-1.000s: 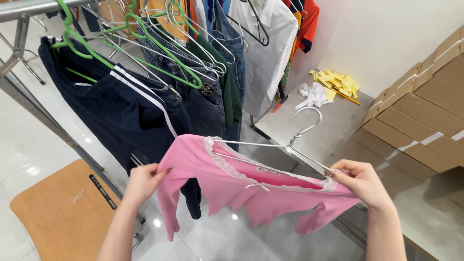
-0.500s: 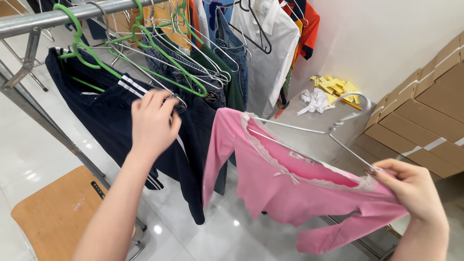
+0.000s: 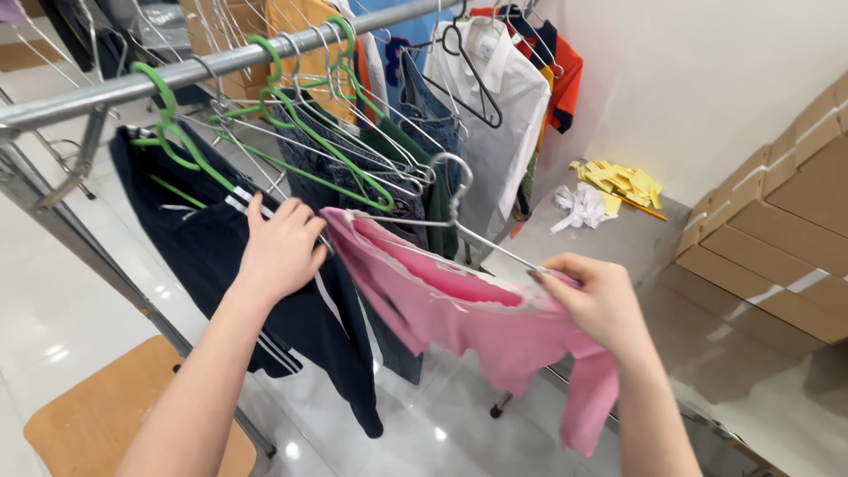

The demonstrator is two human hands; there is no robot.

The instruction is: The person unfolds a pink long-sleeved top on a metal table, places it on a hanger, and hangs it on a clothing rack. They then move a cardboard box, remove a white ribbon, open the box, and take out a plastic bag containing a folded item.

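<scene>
One soft pink knit top (image 3: pixel 459 309) on one thin silver wire hanger (image 3: pixel 459 216), just below the grey metal rail (image 3: pixel 221 64): light and floppy, likely to slide off, so best held at shoulder and hanger together. Right hand (image 3: pixel 596 300) is pinched closed on that shoulder; left hand (image 3: pixel 281 247), fingers loosely curled and gripping nothing, presses the dark navy white-striped garment (image 3: pixel 230 274) aside. Visible green plastic hangers (image 3: pixel 291 115) number roughly three.

Two bare forearms, no sleeves, no jewellery.

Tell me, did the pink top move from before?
Yes. The pink top on its wire hanger went up and closer to the rail; its hook is now near the hanging clothes. The right hand holds it.
</scene>
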